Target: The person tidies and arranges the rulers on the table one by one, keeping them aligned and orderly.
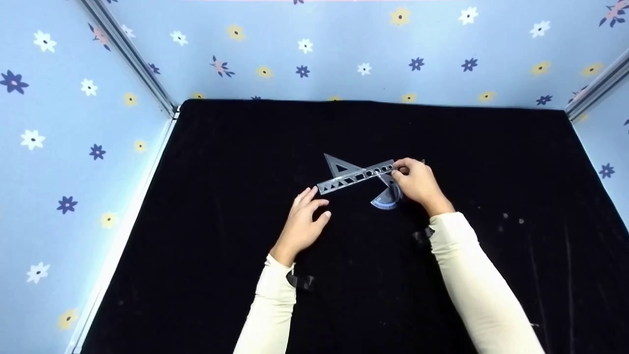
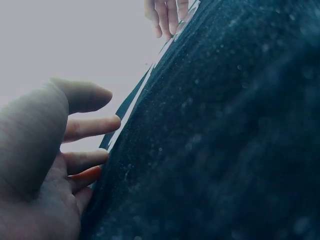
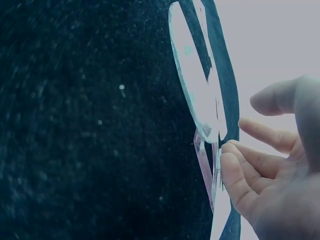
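Observation:
A clear ruler (image 1: pixel 351 178) with a row of cut-out shapes lies slanted across a clear set square (image 1: pixel 335 165). Below its right part is a clear protractor (image 1: pixel 386 200) with a blue curved edge. My left hand (image 1: pixel 303 223) is at the ruler's left end, fingers loosely bent and thumb apart from them. At the ruler's right end is my right hand (image 1: pixel 417 183), its fingertips at or touching the end. In the right wrist view the thumb (image 3: pixel 275 97) and fingers of that hand stand apart. My right hand partly hides the pieces beneath it.
Black cloth (image 1: pixel 245 162) covers the table. Blue flowered panels (image 1: pixel 334 44) stand behind it and along both sides, with metal posts (image 1: pixel 132 54) at the corners. A few small pale specks (image 1: pixel 521 221) lie on the cloth to the right.

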{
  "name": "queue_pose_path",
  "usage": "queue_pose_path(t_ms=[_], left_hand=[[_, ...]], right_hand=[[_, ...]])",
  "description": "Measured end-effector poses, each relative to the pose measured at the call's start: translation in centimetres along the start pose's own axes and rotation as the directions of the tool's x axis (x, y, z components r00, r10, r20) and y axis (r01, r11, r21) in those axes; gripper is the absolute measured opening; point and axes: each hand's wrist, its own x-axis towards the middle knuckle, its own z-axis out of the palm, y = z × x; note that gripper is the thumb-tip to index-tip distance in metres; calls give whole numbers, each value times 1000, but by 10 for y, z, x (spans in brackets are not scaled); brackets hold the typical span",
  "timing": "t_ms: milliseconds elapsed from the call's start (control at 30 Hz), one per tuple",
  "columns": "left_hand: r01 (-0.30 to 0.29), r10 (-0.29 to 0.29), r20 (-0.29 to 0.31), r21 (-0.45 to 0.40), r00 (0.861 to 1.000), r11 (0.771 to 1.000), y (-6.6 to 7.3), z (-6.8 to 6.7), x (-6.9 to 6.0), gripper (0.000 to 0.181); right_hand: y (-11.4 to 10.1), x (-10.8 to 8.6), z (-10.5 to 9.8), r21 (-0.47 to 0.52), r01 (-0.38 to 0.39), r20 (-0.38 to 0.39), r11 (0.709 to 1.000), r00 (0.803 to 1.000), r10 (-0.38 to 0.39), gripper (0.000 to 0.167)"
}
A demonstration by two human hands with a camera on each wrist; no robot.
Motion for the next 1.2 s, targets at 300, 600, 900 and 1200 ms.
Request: queue_pose_path(t_ms=[300, 600, 900, 1200], left_hand=[[9, -9, 10, 20, 1000, 1000, -1, -1, 0, 32], [12, -12, 12, 8, 1000, 1000, -2, -3, -3, 31], [7, -7, 15, 8, 1000, 1000, -2, -2, -1, 31], [40, -39, 28, -53, 999, 998, 1, -2, 0, 32]], right_hand=[[1, 1, -1, 20, -7, 53, 1000, 999, 6, 27], [0, 1, 4, -16, 53, 44, 998, 998, -52, 24], [4, 2, 4, -6, 46, 21, 999, 999, -46, 25], [5, 0, 3, 72, -17, -34, 997, 999, 20, 32]])
